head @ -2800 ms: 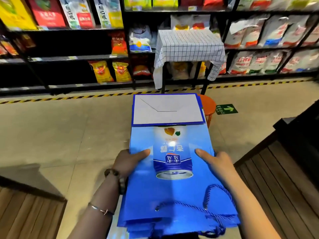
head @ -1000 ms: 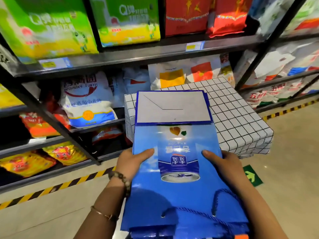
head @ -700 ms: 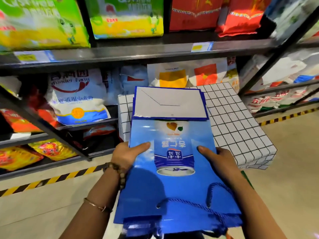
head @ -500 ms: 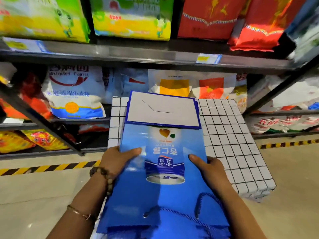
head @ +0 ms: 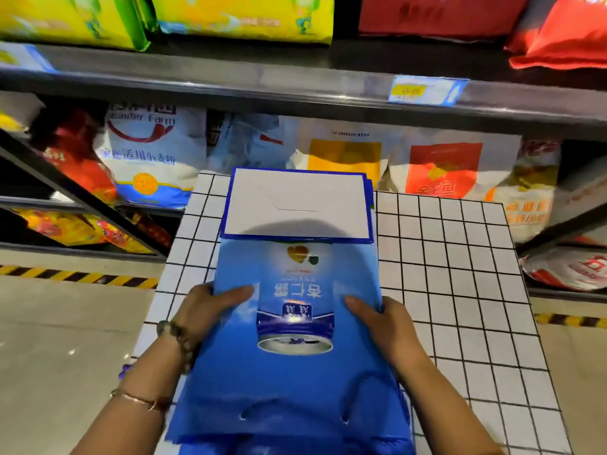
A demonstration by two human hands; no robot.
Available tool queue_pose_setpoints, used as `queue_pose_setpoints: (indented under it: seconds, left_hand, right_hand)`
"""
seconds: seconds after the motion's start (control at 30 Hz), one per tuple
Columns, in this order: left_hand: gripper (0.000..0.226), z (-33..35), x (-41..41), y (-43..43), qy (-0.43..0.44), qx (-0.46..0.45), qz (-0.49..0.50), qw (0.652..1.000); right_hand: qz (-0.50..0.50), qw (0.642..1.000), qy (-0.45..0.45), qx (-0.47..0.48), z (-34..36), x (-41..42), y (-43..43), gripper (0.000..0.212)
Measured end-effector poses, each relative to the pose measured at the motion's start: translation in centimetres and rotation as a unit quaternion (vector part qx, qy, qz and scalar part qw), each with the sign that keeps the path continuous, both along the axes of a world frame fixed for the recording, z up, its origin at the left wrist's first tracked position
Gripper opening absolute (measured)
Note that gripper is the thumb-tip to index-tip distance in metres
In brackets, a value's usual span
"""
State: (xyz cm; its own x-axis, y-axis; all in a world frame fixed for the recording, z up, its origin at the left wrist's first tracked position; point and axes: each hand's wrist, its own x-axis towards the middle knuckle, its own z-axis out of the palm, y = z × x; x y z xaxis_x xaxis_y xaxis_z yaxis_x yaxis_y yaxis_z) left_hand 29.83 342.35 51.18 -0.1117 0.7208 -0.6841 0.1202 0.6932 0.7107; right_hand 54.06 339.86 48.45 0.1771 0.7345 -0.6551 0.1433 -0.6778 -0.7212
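Observation:
A stack of flat, folded blue paper gift bags (head: 289,382) with a printed can picture and rope handles lies lengthwise in front of me, its white folded bottom (head: 295,205) pointing away. My left hand (head: 207,310) grips the stack's left edge, thumb on top. My right hand (head: 384,323) grips the right edge the same way. The stack is over the table with the white black-grid cloth (head: 453,290); whether it rests on the cloth I cannot tell.
Behind the table stand dark metal store shelves (head: 295,90) packed with sacks of flour and rice (head: 151,159). A black-and-yellow hazard stripe (head: 78,277) runs along the tiled floor (head: 65,356) at the left.
I have walked from the open floor up to the grid-cloth table, carrying the bag stack in both hands. The stack now lies over the tabletop, lower and closer to the cloth.

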Motion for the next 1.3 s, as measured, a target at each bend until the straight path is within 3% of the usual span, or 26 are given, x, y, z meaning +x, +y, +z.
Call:
queue_pose_setpoints:
  seconds: [0.17,0.3,0.33,0.47,0.67,0.8,0.93,1.07,1.13,1.2,1.3]
  left_hand:
    - [0.066,-2.4,-0.3,0.9,0.007,0.011,-0.043,0.999]
    - [0.011,-4.4,-0.5,0.7,-0.009,0.059,-0.046,0.997]
    - [0.009,-4.7,-0.6,0.5,-0.014,0.076,-0.05,0.996]
    - [0.015,-5.2,-0.8,0.0,-0.014,0.147,-0.084,0.985]
    - [0.023,-5.5,-1.7,-0.8,-0.039,0.17,-0.112,0.978]
    - [0.036,-6.0,-2.8,-0.1,0.041,0.219,-0.197,0.955]
    - [0.055,-5.4,-2.5,-0.8,0.03,0.208,-0.216,0.954]
    - [0.048,-3.2,-3.1,-3.5,0.061,0.261,-0.178,0.947]
    - [0.053,-0.8,-3.9,-4.5,0.143,0.286,-0.167,0.933]
    - [0.03,1.8,-5.2,-6.4,0.156,0.312,-0.154,0.924]
    - [0.015,4.9,-3.7,-10.8,0.194,0.446,-0.154,0.86]
  right_hand:
    - [0.021,1.0,0.012,-0.002,-2.1,0.5,0.7,0.026]
    - [0.022,0.999,0.016,0.029,-3.0,0.6,0.6,0.021]
    - [0.03,0.999,0.008,0.042,-3.1,0.6,0.4,0.02]
    - [0.059,0.993,-0.003,0.097,-3.0,0.9,-0.2,0.017]
    - [0.102,0.983,-0.028,0.148,-3.1,1.2,-0.9,0.022]
    - [0.123,0.972,-0.088,0.179,-3.1,1.1,-1.2,0.031]
    - [0.117,0.968,-0.139,0.175,-2.5,0.9,-1.4,0.056]
    - [0.12,0.968,-0.131,0.179,-1.4,0.4,-2.7,0.069]
    - [0.126,0.962,-0.138,0.196,-0.5,0.7,-3.1,0.066]
    - [0.123,0.941,-0.2,0.242,0.8,1.3,-4.0,0.054]
    - [0.106,0.902,-0.219,0.356,2.5,2.7,-6.6,0.027]
